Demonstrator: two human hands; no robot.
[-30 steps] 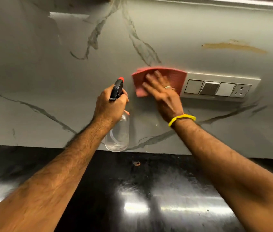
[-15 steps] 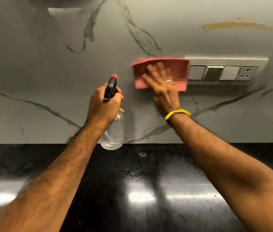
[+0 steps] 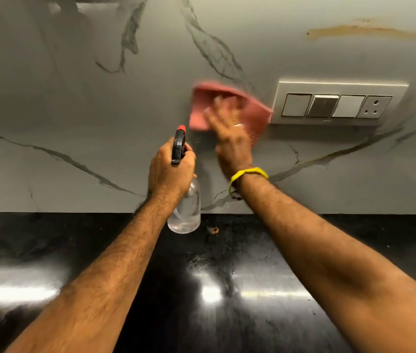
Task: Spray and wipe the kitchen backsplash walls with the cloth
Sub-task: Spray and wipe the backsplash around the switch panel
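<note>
I log my right hand (image 3: 229,138) flat on the cloth (image 3: 255,115) left of the switch plate (image 3: 339,85), left hand (image 3: 170,171) gripping the spray bottle (image 3: 185,215), brown smear (image 3: 362,31) above unwiped.

Glossy black countertop (image 3: 252,314) with light glare, switch panel (image 3: 339,103) above
</note>
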